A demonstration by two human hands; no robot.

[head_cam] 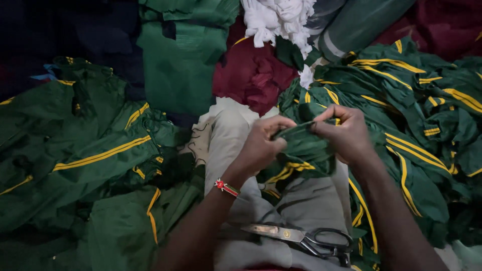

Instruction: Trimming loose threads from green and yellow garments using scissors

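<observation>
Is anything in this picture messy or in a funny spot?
Yes. The scissors lie loose on the person's lap, blades shut, with no hand on them. Both the left hand and right hand pinch a green garment. Green clothes with yellow stripes are heaped in crumpled piles all around, not folded.

Centre: left hand (261, 143) and right hand (346, 133) side by side, both pinching one garment (301, 150) held between them above the person's lap (311, 200), the garment's lower part draped down onto the lap; a wristband (227, 187) sits on the left wrist, and scissors (301, 236) lie on the lap nearer the person, below the hands. Left of the lap: a heap of striped garments (90, 160); right of the lap: a second heap of striped garments (422, 115), touching the held one. Beyond the hands: a crumpled cloth (251, 75), with a folded cloth (181, 65) to its left and a bundle of rags (278, 20) behind it.
</observation>
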